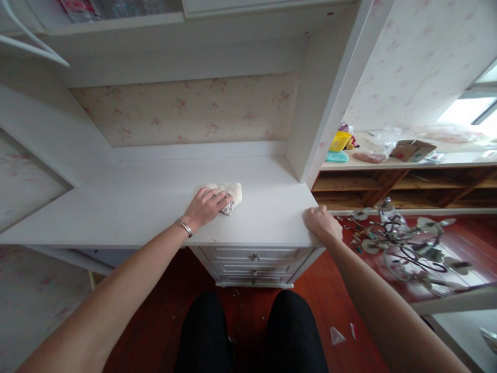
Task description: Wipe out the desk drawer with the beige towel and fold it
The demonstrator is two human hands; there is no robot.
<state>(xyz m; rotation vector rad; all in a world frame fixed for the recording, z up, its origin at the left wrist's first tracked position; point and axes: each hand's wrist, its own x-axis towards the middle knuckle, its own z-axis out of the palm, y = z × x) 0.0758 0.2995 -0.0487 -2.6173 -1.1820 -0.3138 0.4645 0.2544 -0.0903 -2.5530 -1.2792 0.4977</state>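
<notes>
My left hand [204, 206] presses down on a crumpled whitish cloth [230, 192] in the middle of a white desk top [147, 202]; the fingers curl over the cloth's near part. A metal bangle sits on that wrist. My right hand [320, 221] grips the desk's front right corner, fingers folded over the edge. Both forearms reach in from below.
White drawers [254, 264] sit under the desk. A white upright panel [310, 129] bounds the desk on the right. Beyond it a wooden shelf [407, 163] carries a yellow box, bags and a cardboard box. A chandelier [407, 248] lies on the red wooden floor.
</notes>
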